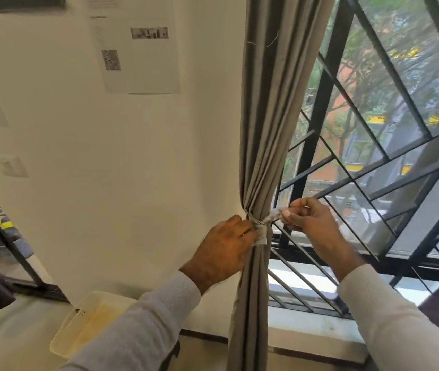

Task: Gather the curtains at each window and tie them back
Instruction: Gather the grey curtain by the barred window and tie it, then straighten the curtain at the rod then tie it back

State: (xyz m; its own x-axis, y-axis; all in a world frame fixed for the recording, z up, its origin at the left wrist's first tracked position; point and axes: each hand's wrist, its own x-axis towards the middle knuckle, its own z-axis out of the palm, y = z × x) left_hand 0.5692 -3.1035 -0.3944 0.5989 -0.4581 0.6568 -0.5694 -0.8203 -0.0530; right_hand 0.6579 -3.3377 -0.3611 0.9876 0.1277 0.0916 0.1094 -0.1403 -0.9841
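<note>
Hanging beside the white wall (pixel 106 156), the grey curtain (pixel 269 116) was gathered into narrow folds and cinched at its middle by a pale tie (pixel 262 226). The left hand (pixel 226 247) pinched the knot against the cloth. The right hand (pixel 306 215) pinched the tie's free end, before the barred window (pixel 373 156).

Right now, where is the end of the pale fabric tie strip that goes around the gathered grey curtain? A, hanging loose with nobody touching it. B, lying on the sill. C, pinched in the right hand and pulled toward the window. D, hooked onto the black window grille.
C: the right hand pinches the tie strip and draws it from the grey curtain toward the window, while the left hand grips at the knot.
</note>
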